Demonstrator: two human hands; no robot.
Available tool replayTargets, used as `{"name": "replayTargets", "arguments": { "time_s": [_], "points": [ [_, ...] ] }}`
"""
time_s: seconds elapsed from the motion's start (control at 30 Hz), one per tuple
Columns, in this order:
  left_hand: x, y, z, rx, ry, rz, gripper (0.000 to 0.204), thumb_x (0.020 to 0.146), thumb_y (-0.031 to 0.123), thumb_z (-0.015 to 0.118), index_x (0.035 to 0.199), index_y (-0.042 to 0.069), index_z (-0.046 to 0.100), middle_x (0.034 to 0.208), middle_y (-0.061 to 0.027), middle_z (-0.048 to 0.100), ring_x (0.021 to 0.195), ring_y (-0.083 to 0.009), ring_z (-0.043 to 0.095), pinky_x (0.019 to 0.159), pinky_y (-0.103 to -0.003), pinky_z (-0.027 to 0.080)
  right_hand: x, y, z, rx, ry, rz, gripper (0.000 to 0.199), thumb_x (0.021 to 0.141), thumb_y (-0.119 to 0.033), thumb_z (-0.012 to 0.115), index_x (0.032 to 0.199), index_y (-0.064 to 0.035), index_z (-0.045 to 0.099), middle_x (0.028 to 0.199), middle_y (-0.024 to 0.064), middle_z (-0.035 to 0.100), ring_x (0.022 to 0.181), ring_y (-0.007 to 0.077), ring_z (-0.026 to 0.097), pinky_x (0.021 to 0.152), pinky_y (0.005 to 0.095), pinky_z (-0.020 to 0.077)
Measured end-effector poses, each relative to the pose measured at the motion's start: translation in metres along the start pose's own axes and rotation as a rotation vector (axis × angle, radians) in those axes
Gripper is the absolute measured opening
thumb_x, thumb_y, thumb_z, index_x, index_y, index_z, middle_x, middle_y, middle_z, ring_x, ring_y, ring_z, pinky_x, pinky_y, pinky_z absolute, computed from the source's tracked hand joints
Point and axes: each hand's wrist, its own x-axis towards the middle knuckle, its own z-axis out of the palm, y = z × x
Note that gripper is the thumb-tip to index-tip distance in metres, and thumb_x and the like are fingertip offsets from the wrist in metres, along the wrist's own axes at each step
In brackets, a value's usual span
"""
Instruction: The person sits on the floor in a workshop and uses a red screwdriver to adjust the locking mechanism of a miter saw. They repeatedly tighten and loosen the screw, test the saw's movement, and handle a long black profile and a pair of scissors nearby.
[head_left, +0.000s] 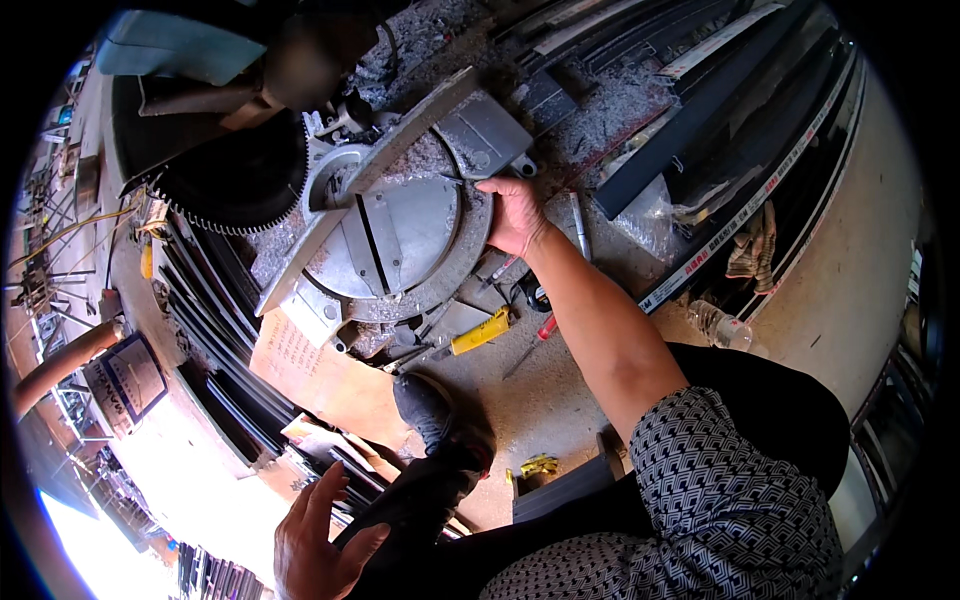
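Miter-saw turntable (425,235), round, grey and dusted with shavings, is sitting on the floor, with a dark slot running across its face. At its right rim, the person's right hand (516,218) is touching the edge; most of its fingers are hiding from view, so I cannot tell whether it is gripping. Well below and to the left of the turntable, the left hand (322,545) is holding nothing, its fingers spreading apart. Across the turntable's upper part, a straight metal fence (425,113) is standing at a slant, and to the left a dark toothed blade (228,185) is hanging. Just below the turntable, a yellow-handled tool (482,332) is lying near a red-handled screwdriver (547,327), and to the lower left a cardboard sheet (300,365) is lying beside dark curved-looking strips (212,300). Below the turntable, a dark shoe (424,408) is resting near that sheet. To the upper right of the turntable, long dark profiles (690,125) are lying in a pile, while farther right and lower a striped cloth (752,252) and a clear plastic bottle (718,325) are lying near each other.
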Motion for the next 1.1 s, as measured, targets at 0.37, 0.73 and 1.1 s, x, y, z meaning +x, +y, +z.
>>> {"name": "replayTargets", "arguments": {
  "time_s": [0.37,0.73,1.1],
  "points": [
    [0.004,0.003,0.000,-0.012,0.004,0.007,0.070,0.087,0.035,0.083,0.144,0.005,0.057,0.119,-0.0128,0.070,0.110,-0.0302,0.068,0.095,-0.042,0.054,0.000,0.000,0.003,-0.004,-0.026,-0.011,0.047,0.085,-0.022,0.067,0.127,-0.0019,0.063,0.124,0.0155,0.069,0.117,0.0319,0.064,0.110,0.0519,0.0453],
    [0.008,0.004,0.002,-0.059,0.010,0.006,0.078,0.085,0.044,0.084,0.143,0.001,0.054,0.116,-0.0225,0.072,0.104,-0.0367,0.072,0.087,-0.045,0.056,-0.003,0.004,-0.003,-0.040,-0.025,0.041,0.054,0.089,-0.028,0.067,0.138,-0.0050,0.060,0.136,0.0133,0.066,0.127,0.0307,0.059,0.115,0.0499,0.0409],
    [0.008,0.008,0.001,-0.026,-0.002,-0.012,0.078,0.085,0.044,0.083,0.143,0.001,0.054,0.115,-0.0226,0.071,0.105,-0.0369,0.072,0.088,-0.045,0.056,-0.021,0.028,0.001,-0.020,0.024,0.076,0.054,0.094,-0.034,0.069,0.139,-0.0070,0.060,0.139,0.0105,0.065,0.131,0.0275,0.057,0.116,0.0494,0.0396]
  ]
}}
